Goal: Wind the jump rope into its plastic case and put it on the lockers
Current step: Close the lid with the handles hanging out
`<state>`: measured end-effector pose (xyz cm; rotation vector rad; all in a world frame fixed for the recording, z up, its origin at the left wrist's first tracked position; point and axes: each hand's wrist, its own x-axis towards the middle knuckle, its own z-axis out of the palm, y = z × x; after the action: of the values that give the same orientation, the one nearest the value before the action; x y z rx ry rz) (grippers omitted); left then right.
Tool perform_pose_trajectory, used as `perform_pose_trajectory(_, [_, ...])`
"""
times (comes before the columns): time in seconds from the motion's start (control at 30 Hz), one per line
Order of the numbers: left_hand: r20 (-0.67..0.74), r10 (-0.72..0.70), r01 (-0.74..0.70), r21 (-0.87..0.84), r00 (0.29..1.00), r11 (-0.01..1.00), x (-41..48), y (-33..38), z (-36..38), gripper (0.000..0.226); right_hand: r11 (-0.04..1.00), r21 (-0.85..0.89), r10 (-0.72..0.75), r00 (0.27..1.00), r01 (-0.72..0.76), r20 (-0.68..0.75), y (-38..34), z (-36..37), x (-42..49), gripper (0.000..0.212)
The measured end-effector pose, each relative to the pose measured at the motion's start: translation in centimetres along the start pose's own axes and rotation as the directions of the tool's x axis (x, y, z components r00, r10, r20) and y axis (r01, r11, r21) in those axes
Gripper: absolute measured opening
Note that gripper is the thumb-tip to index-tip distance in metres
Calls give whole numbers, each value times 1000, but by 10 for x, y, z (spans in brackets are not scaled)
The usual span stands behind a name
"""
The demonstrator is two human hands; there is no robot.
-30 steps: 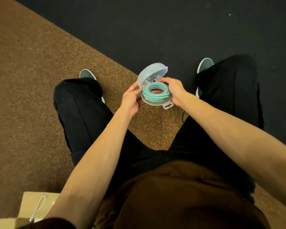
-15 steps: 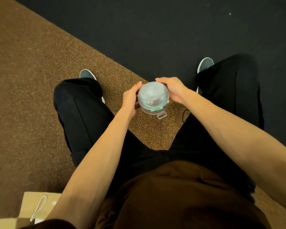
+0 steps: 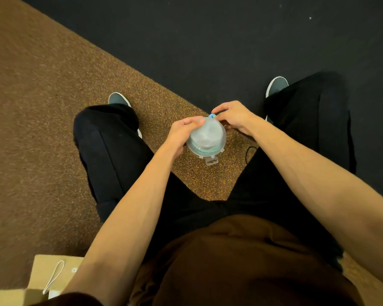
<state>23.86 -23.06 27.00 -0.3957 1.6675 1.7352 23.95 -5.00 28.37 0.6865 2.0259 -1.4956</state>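
A round clear plastic case (image 3: 207, 138) is held between my knees, its domed lid down over the teal jump rope (image 3: 205, 149), whose coils show through the near rim. My left hand (image 3: 182, 131) grips the case's left side, fingers over the lid's far edge. My right hand (image 3: 232, 117) is at the far right rim, fingertips pinching a small blue bit of rope (image 3: 211, 116) that sticks out there. A clear tab (image 3: 211, 161) hangs from the near edge of the case.
I sit with black-trousered legs spread, shoes (image 3: 118, 99) (image 3: 276, 85) on the floor. Brown speckled carpet (image 3: 42, 107) meets black flooring (image 3: 208, 36) along a diagonal. A tan paper bag (image 3: 53, 274) with a white cord handle lies at the lower left.
The lid, open one second ago with the coiled rope exposed, has swung down over the case. My right hand has shifted to the far rim and now pinches the rope end.
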Motion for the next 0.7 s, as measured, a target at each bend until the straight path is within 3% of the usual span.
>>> perform_pose_trajectory(0.17, [74, 33, -54, 308, 997, 950, -1, -3, -3, 35, 958, -285, -28, 999, 22, -16, 6, 0, 2, 25])
perform_pose_trajectory(0.27, [110, 51, -94, 441, 993, 893, -4, -4, -2, 41, 937, -350, -11, 1000, 13, 8, 10, 5, 1, 25])
perform_pose_trajectory(0.47, [110, 71, -120, 533, 991, 837, -1, -8, -4, 45, 963, -270, -16, 999, 3, -48, 12, 12, 0, 23])
perform_pose_trajectory(0.7, [103, 117, -152, 476, 988, 866, 0, -4, -4, 41, 977, -187, -123, 986, 101, -113, 9, 15, -1, 28])
